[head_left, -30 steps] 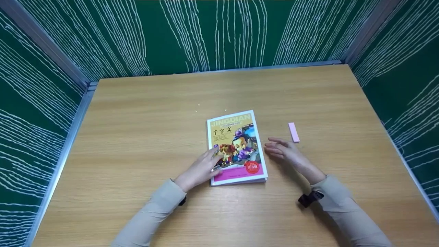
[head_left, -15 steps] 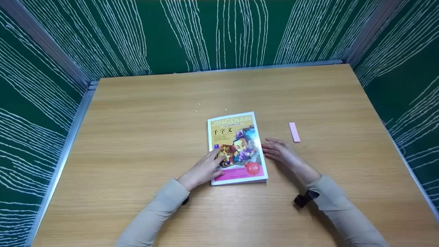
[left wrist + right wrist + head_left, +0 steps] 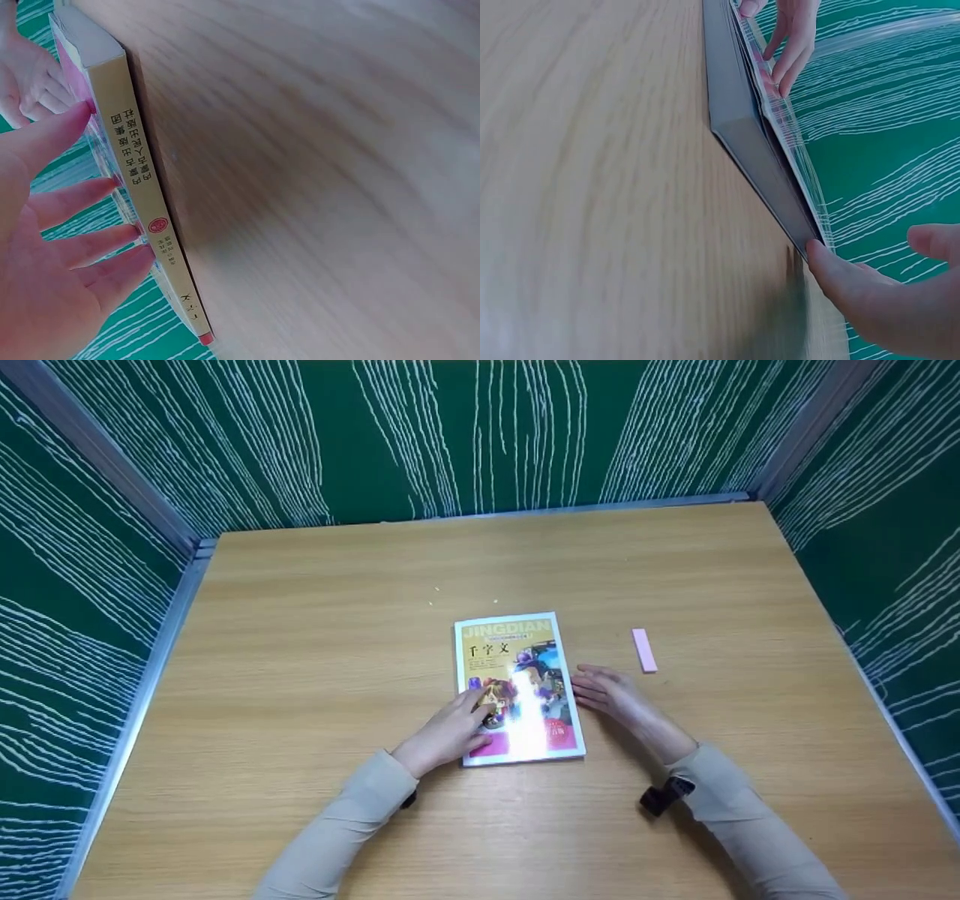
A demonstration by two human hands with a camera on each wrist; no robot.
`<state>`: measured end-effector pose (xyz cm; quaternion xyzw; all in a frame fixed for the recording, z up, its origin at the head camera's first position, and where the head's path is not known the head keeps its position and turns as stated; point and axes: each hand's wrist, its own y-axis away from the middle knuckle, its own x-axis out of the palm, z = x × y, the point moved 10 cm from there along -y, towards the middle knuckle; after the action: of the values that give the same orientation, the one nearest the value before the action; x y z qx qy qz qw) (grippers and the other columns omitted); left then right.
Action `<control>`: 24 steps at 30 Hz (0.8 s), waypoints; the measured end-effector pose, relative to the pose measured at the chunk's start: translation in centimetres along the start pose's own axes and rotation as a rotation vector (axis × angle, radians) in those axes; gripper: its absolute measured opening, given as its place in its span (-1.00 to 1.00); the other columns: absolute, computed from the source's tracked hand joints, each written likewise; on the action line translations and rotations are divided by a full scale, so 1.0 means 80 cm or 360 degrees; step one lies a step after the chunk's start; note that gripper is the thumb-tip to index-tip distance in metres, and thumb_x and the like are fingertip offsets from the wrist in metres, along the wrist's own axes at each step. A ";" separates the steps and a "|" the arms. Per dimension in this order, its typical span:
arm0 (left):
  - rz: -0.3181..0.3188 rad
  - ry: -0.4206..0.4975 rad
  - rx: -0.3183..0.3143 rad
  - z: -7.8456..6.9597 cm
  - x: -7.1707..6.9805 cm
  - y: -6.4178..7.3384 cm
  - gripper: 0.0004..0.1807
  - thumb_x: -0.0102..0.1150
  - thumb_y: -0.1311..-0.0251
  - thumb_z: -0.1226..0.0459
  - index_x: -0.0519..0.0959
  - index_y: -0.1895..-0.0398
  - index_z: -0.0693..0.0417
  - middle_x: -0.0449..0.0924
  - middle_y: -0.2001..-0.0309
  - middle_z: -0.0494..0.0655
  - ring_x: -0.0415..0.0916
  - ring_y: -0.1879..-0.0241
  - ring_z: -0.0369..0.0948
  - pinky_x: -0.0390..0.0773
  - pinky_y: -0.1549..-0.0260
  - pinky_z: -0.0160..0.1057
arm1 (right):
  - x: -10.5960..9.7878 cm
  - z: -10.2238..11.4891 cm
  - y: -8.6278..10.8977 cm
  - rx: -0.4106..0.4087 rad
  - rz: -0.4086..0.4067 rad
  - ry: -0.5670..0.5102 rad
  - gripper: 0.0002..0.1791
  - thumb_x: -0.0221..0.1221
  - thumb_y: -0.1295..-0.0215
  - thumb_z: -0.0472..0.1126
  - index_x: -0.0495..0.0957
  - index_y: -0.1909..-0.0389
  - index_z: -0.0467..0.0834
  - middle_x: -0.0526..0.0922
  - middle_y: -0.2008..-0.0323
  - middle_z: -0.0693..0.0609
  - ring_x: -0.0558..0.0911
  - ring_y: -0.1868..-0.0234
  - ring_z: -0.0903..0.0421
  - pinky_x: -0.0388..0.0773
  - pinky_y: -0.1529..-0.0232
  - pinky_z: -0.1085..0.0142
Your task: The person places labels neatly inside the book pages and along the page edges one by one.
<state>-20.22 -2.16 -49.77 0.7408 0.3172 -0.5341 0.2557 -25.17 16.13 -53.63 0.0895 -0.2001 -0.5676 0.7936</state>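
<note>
A paperback book [image 3: 504, 651] with a colourful cartoon cover lies on the table, its front cover facing up and light glaring off the lower half. My left hand [image 3: 450, 729] rests on the cover's left side, fingers spread; in the left wrist view its fingertips touch the cover along the yellow spine [image 3: 135, 154]. On the other side, my right hand [image 3: 626, 706] has its extended fingers right at the book's right edge. From the right wrist, the page edges [image 3: 759, 161] show below a slightly raised cover, with one fingertip at the book's far corner.
A small pink strip [image 3: 643, 650] lies to the right of the book, beyond my right hand. Tiny pale crumbs [image 3: 495, 601] are scattered behind the book. Green walls [image 3: 390, 442] with white streaks surround the wooden table [image 3: 300, 630] at the back and sides.
The front cover has come down flatter onto the pages, and glare now spreads over it. My right hand has moved slightly left to the book's edge; my left hand stays nearly still.
</note>
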 end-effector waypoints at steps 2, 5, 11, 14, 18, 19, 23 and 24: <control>0.0004 -0.0013 0.0003 -0.001 0.000 0.000 -0.43 0.08 -0.12 0.11 0.33 -0.14 0.27 0.10 -0.24 0.29 0.10 -0.22 0.12 0.12 -0.19 -0.07 | 0.000 -0.001 0.000 0.0005 -0.0003 -0.0005 -0.43 -0.23 -0.38 -0.22 -0.12 -0.27 -0.46 0.08 -0.19 -0.45 0.30 -0.18 -0.10 0.24 -0.17 0.17; 0.0021 -0.0016 -0.0013 -0.001 0.001 0.000 -0.43 0.08 -0.13 0.11 0.32 -0.15 0.25 0.10 -0.24 0.29 0.10 -0.21 0.13 0.13 -0.18 -0.06 | 0.000 -0.001 0.000 0.0005 -0.0010 -0.0004 -0.43 -0.23 -0.38 -0.22 -0.11 -0.27 -0.46 0.08 -0.19 -0.45 0.32 -0.18 -0.08 0.24 -0.17 0.17; 0.0046 -0.0032 -0.0028 0.000 0.003 -0.001 -0.43 0.07 -0.14 0.10 0.32 -0.16 0.25 0.10 -0.24 0.28 0.10 -0.21 0.13 0.12 -0.19 -0.06 | -0.001 -0.002 0.002 0.0006 -0.0028 -0.0017 -0.43 -0.21 -0.38 -0.22 -0.11 -0.26 -0.47 0.07 -0.19 -0.45 0.28 -0.19 -0.11 0.23 -0.17 0.16; 0.0021 -0.0050 -0.0004 -0.002 0.001 -0.002 -0.44 0.08 -0.13 0.11 0.34 -0.13 0.27 0.13 -0.23 0.28 0.13 -0.20 0.13 0.15 -0.18 -0.06 | 0.000 -0.001 0.002 0.0004 -0.0019 -0.0017 -0.44 -0.24 -0.38 -0.23 -0.11 -0.26 -0.47 0.08 -0.20 -0.44 0.26 -0.20 -0.12 0.23 -0.17 0.17; -0.0013 -0.0067 0.0019 -0.003 0.000 -0.003 -0.46 0.09 -0.13 0.11 0.36 -0.11 0.27 0.17 -0.21 0.28 0.16 -0.18 0.13 0.19 -0.16 -0.06 | 0.002 -0.002 0.002 0.0000 0.0006 -0.0011 -0.47 -0.29 -0.39 -0.25 -0.11 -0.26 -0.47 0.08 -0.21 -0.44 0.21 -0.22 -0.14 0.21 -0.18 0.19; -0.0011 -0.0067 0.0017 -0.003 0.001 -0.003 -0.46 0.09 -0.13 0.11 0.36 -0.11 0.27 0.17 -0.20 0.28 0.16 -0.18 0.13 0.19 -0.16 -0.06 | 0.002 -0.001 0.002 -0.0001 0.0010 -0.0011 -0.47 -0.29 -0.39 -0.25 -0.12 -0.26 -0.47 0.07 -0.21 -0.44 0.20 -0.22 -0.15 0.20 -0.19 0.18; -0.0007 -0.0068 0.0013 -0.002 0.002 -0.003 -0.45 0.08 -0.13 0.10 0.35 -0.12 0.27 0.16 -0.21 0.28 0.16 -0.18 0.12 0.17 -0.17 -0.07 | 0.002 -0.001 0.003 -0.0004 0.0015 -0.0020 -0.46 -0.29 -0.39 -0.24 -0.13 -0.26 -0.47 0.06 -0.21 -0.44 0.15 -0.24 -0.18 0.18 -0.20 0.17; -0.0004 -0.0069 0.0009 -0.002 0.002 -0.003 -0.44 0.07 -0.14 0.09 0.35 -0.12 0.27 0.16 -0.21 0.28 0.15 -0.19 0.12 0.17 -0.17 -0.07 | 0.002 -0.001 0.002 -0.0005 0.0013 -0.0027 -0.46 -0.28 -0.39 -0.25 -0.12 -0.26 -0.48 0.06 -0.21 -0.44 0.15 -0.24 -0.18 0.17 -0.20 0.17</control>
<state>-20.27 -1.84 -49.87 0.7294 0.3108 -0.5513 0.2597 -24.90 16.03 -53.62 0.0824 -0.2064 -0.5654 0.7943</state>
